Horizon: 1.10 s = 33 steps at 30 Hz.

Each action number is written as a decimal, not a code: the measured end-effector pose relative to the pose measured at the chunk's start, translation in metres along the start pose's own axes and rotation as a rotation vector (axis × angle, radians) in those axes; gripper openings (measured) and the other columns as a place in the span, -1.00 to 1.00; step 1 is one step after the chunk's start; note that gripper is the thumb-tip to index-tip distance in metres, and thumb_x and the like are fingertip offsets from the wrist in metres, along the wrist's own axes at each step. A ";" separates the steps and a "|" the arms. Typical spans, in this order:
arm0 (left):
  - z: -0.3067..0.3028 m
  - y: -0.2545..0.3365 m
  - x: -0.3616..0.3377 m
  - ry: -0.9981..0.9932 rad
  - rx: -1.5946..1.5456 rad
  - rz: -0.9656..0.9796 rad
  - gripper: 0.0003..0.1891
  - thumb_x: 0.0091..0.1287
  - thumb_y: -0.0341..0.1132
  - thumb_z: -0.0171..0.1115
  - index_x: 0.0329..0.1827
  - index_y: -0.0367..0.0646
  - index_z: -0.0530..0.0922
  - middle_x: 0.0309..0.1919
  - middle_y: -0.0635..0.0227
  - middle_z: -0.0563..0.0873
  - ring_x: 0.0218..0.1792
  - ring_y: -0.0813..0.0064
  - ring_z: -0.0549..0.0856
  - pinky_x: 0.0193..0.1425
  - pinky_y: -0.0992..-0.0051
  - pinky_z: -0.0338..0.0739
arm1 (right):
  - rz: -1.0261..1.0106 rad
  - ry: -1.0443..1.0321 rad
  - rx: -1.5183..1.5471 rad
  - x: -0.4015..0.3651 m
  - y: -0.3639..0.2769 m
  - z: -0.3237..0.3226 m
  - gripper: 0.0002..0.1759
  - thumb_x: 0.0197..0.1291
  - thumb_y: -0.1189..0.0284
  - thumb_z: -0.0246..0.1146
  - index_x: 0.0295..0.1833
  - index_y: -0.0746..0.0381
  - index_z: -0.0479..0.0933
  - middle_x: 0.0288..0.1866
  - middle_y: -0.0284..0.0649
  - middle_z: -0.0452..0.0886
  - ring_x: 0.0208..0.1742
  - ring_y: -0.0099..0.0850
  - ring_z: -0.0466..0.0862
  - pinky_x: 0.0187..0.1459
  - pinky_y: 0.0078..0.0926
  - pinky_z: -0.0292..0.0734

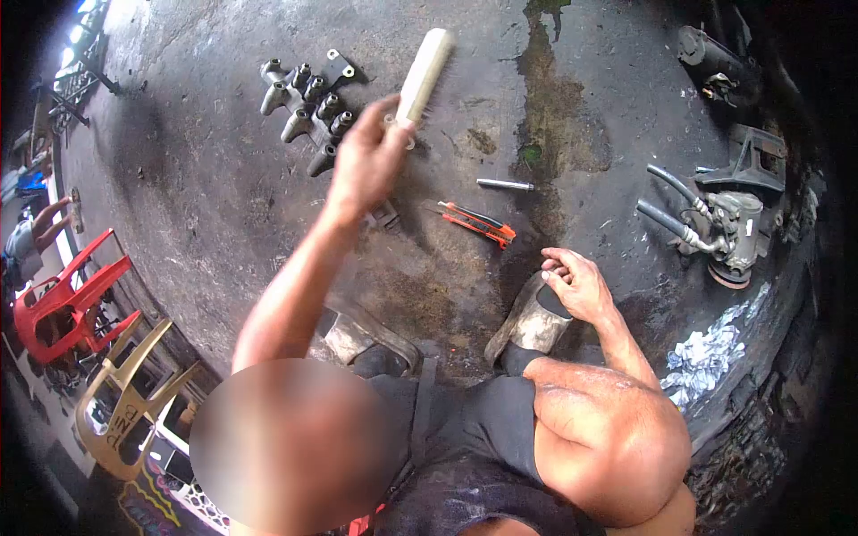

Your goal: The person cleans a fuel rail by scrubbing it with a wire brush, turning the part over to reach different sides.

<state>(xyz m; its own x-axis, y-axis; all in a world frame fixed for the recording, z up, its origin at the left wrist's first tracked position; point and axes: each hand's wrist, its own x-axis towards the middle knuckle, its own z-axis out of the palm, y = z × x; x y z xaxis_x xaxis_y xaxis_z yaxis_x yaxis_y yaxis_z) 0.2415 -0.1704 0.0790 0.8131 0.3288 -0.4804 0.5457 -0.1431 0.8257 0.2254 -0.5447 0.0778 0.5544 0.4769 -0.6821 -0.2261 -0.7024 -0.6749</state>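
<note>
Brush (pixel 424 75) gripped in the left hand (pixel 366 165) points outward from the fist, its long axis slanting away rightward beside the metal part (pixel 298 123), while the right hand (pixel 581 284), farther off, looks empty, fingers loosely curled.

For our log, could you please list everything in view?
Brush: 1, white, top
Tubed part: 1, grey, upper left
Cutter: 1, orange, centre
Rod: 1, silver, beyond cutter
Hosed unit: 1, grey, right
Bracket: 1, grey, right
Cylinder: 1, dark, upper right
Crumpled heap: 1, silvery, lower right
Chair: 1, red, left
Second chair: 1, tan, lower left
Other person: 1, colour unclear, left
Other clutter: uncounted, unclear
Shorts: 1, dark, bottom
Shoes: 2, whitish, lower centre
Left hand: 1, bare, on brush
Right hand: 1, bare, near shoe
</note>
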 end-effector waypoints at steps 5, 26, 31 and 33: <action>-0.081 -0.017 -0.027 -0.103 0.061 -0.029 -0.52 0.54 -0.10 0.16 0.44 -0.09 0.42 -0.27 0.51 0.63 -0.44 0.81 0.45 -0.47 0.64 0.34 | -0.023 -0.003 0.014 -0.003 0.000 0.001 -0.56 0.22 0.52 0.33 0.23 0.31 0.55 -0.11 -0.25 0.66 -0.26 -0.55 0.61 -0.20 -0.56 0.59; -0.174 -0.135 -0.174 -0.409 0.795 0.024 -0.60 0.43 -0.13 0.29 0.18 -0.21 0.55 -0.04 0.05 0.72 -0.06 0.16 0.67 0.14 0.13 0.51 | -0.211 0.042 -0.293 0.002 -0.003 0.001 -0.57 0.26 0.35 0.30 0.23 0.24 0.53 -0.07 -0.15 0.67 -0.17 -0.26 0.70 -0.10 -0.26 0.62; -0.175 -0.177 -0.163 -0.259 0.565 -0.024 -0.62 0.50 -0.12 0.19 0.06 -0.33 0.54 -0.14 0.13 0.71 -0.10 0.31 0.66 0.00 0.29 0.54 | -0.278 0.038 -0.279 -0.001 -0.005 0.010 -0.57 0.25 0.36 0.29 0.21 0.26 0.52 -0.11 -0.16 0.65 -0.17 -0.25 0.68 -0.11 -0.25 0.61; -0.175 -0.176 -0.162 -0.288 0.498 -0.071 -0.61 0.52 -0.10 0.17 0.10 -0.32 0.55 -0.18 0.22 0.70 -0.16 0.39 0.63 -0.04 0.33 0.53 | -0.316 0.037 -0.279 0.001 0.004 0.017 -0.56 0.25 0.36 0.28 0.22 0.26 0.50 -0.11 -0.16 0.65 -0.18 -0.25 0.69 -0.13 -0.25 0.62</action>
<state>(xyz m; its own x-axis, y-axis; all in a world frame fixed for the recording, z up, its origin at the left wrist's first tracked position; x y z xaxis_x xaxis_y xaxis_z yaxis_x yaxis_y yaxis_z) -0.0217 -0.0351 0.0631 0.7554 0.0965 -0.6481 0.5737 -0.5752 0.5831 0.2117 -0.5381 0.0700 0.5909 0.6763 -0.4399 0.1822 -0.6430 -0.7438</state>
